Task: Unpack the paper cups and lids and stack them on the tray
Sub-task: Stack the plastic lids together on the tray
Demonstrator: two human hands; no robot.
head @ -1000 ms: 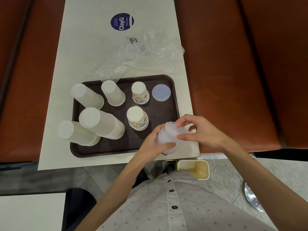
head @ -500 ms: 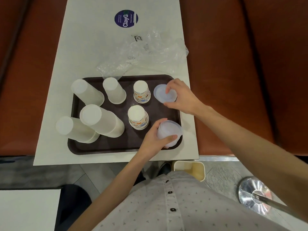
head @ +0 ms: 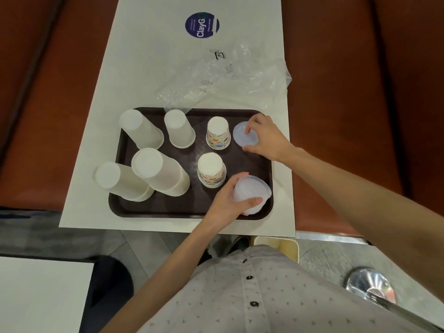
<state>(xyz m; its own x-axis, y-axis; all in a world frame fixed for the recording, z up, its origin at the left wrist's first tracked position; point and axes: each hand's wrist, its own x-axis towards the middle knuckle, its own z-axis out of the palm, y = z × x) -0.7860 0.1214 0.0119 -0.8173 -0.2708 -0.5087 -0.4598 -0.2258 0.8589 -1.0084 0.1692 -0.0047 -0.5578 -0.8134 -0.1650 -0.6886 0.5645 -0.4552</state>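
A dark brown tray [head: 125, 207] lies on the white table. On it stand several upside-down stacks of plain white cups [head: 158, 173] at the left and two printed cup stacks [head: 217, 133] in the middle. My left hand [head: 228, 203] grips a stack of translucent lids [head: 251, 193] over the tray's near right corner. My right hand [head: 264, 137] rests its fingertips on a flat pile of lids [head: 240, 135] at the tray's far right corner; whether it grips one I cannot tell.
Crumpled clear plastic wrapping [head: 228, 82] lies on the table just beyond the tray. A round blue sticker [head: 202, 25] is farther back. Orange-brown benches flank the table. A cream bin [head: 276, 246] and a metal stand base [head: 371, 284] are on the floor.
My right hand left the lid stack held near my body and reached to the flat lids at the tray's far right. My left hand moved its stack over the tray.
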